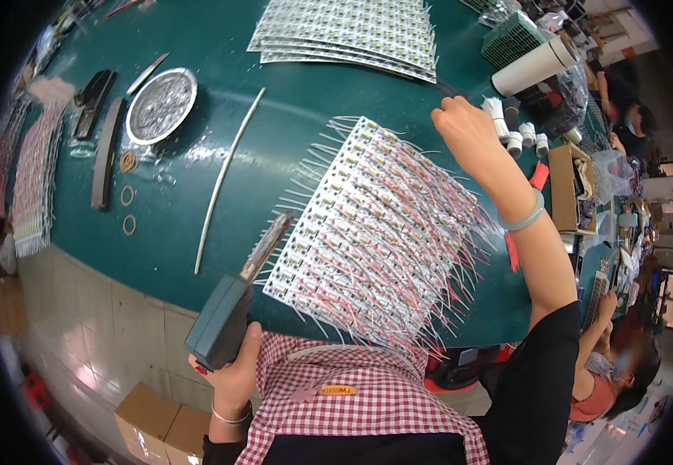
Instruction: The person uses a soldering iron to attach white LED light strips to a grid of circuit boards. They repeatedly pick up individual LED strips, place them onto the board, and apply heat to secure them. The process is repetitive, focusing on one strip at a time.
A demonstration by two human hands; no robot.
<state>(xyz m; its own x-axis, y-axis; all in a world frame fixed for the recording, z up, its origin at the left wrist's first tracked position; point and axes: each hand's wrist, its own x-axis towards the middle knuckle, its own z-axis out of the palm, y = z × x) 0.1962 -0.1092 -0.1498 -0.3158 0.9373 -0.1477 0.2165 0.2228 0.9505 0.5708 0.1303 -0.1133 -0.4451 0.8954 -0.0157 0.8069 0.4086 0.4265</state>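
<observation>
My left hand (232, 372) is wrapped round a handheld tool (222, 314) with a boxy dark green body and a long, worn brownish tip. That tip rests over the left edge of a white circuit board panel (352, 186), among thin wires sticking out there. Rows of white and red wires cover the panel, which lies tilted on the green table near my apron. Beyond the panel's far right corner, my right hand (464, 128) is closed, knuckles up. Something dark and thin shows by its fingers, too small to make out. A stack of similar panels (344, 31) lies just beyond.
Left on the table (173, 240) are a metal bowl (162, 106) of small bits, rubber bands (128, 162), dark bars (107, 151) and a pale rod (228, 174). Bundled white wires (496, 116), a white cylinder (534, 66) and a cardboard box (562, 186) stand right. Other people sit at right.
</observation>
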